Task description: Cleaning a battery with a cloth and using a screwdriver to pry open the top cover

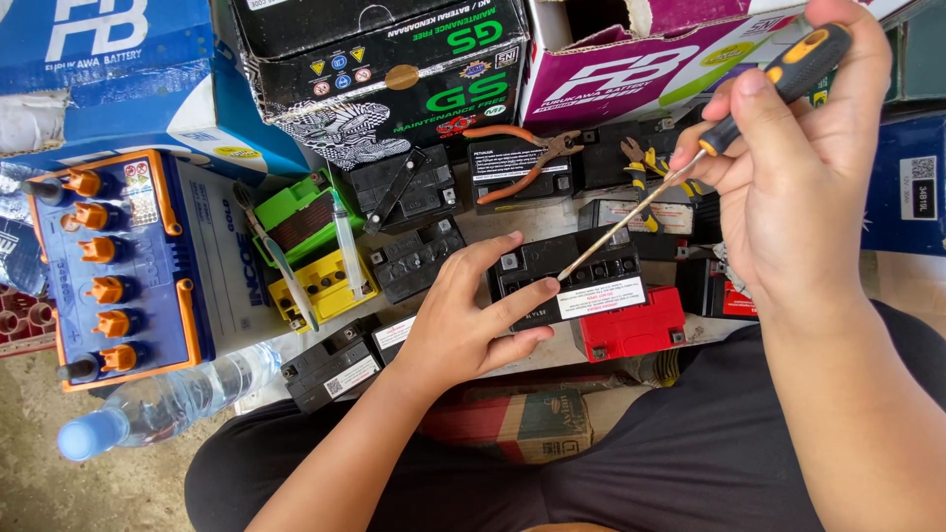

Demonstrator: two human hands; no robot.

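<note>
pale board (493, 222), small black batteries (414, 258), pliers (527, 158)

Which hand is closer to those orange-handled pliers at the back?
Right. The right hand, gripping a screwdriver, hovers just right of the pliers; the left hand rests lower, on a black battery.
</note>
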